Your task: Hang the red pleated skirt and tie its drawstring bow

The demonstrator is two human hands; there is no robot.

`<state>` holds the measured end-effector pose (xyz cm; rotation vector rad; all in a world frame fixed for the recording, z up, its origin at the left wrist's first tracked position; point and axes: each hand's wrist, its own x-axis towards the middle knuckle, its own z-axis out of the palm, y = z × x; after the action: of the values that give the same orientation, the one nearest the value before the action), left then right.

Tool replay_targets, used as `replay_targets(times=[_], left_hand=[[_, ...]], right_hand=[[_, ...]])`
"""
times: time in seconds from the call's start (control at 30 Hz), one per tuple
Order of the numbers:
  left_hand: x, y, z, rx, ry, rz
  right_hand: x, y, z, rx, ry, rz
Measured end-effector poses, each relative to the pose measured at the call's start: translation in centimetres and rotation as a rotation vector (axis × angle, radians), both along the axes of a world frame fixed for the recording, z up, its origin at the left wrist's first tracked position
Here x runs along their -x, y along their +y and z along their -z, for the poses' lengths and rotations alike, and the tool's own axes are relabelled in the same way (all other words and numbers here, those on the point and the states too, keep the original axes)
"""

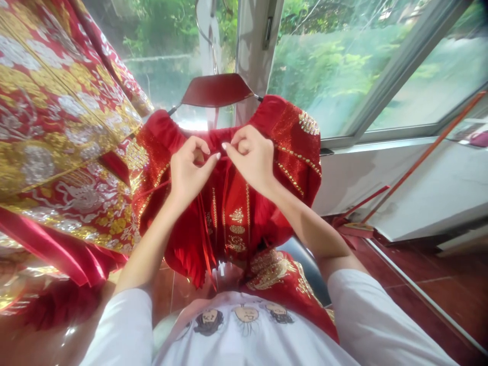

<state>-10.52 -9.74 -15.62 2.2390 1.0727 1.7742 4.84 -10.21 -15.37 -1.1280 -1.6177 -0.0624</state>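
A red garment (236, 203) with gold beading hangs in front of me on a hanger (217, 90) with a dark red, broad middle piece. My left hand (192, 165) is at its neckline, thumb and fingers pinched. Close beside it, my right hand (253, 157) pinches at the same spot, the thumb tips almost touching. Between them runs thin red ribbon (226, 175), apparently in both pinches, though the fingers partly hide it. More red ribbon strands (208, 249) dangle down the garment's front.
Red cloth (68, 183) with gold and silver embroidery fills the left side. Behind the hanger are sliding windows (335, 76). More beaded red fabric (282, 274) lies near my lap. A broom-like tool with a long orange handle (423, 157) leans at the right.
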Motion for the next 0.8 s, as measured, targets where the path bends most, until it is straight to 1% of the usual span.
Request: replay_targets(times=[0.1,0.2,0.3,0.4,0.47,0.53,0.6,0.67,0.7,0.73,0.8], left_hand=[[0.7,-0.8,-1.4,0.006,-0.012,-0.008],[1.7,-0.3,-2.2,-0.019,-0.023,-0.093],[2.5,1.6,-1.9,-0.085,-0.038,-0.177],[3.0,2.9,-1.2,-0.112,-0.068,-0.203],[3.5,2.7,-1.1,-0.063,-0.103,-0.154],[4.1,1.8,-1.2,0.044,-0.089,-0.047],[5.0,0.7,-1.4,0.162,-0.018,0.068],[5.7,-0.3,-1.5,0.255,0.099,0.127],[5.9,-0.8,-1.4,0.286,0.170,0.111],[6.1,-1.2,-1.3,0.300,0.240,0.058],[6.1,-1.8,-1.0,0.263,0.342,-0.129]], right_hand=[[-0.7,-0.8,-0.6,-0.026,0.027,-0.023],[-2.5,-0.2,-1.0,-0.062,0.063,-0.004],[-4.2,1.5,-0.9,-0.064,0.096,0.073],[-4.8,2.4,-0.9,-0.025,0.098,0.132],[-4.9,2.3,-1.0,-0.010,0.104,0.152],[-5.1,1.9,-1.0,0.002,0.119,0.153],[-5.6,1.6,-1.0,0.045,0.119,0.125],[-6.3,1.4,-0.8,0.108,0.089,0.061],[-6.6,1.3,-0.7,0.140,0.069,0.020],[-6.9,1.2,-0.7,0.170,0.052,-0.024],[-7.2,0.7,-0.9,0.255,0.046,-0.124]])
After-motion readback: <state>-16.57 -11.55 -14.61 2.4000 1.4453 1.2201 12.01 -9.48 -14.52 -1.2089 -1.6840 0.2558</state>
